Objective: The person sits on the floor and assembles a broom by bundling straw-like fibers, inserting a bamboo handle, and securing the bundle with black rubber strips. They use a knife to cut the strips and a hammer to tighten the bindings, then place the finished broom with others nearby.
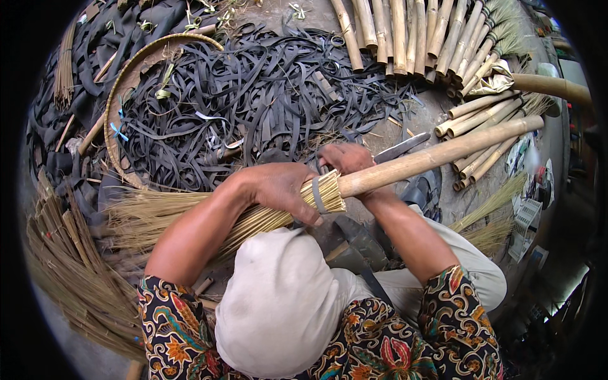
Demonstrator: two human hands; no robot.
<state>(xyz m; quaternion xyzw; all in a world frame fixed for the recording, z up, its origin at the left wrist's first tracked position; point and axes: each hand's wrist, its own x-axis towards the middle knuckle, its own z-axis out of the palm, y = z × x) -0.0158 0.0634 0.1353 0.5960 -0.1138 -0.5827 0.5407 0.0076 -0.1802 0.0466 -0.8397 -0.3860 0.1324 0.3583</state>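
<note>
My one head camera looks steeply down, close above the broom point(266, 212) across my lap, fisheye bending everything toward the rim.

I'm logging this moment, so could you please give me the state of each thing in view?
Broom: half built, straw bound by a grey band, lying across the lap.
Left hand: gripping the straw at the band.
Right hand: on the bamboo handle near the binding.
Black strips: loose, heaped on the ground.
Bamboo poles: lying side by side.
Loose straw: piled at the left.
</note>
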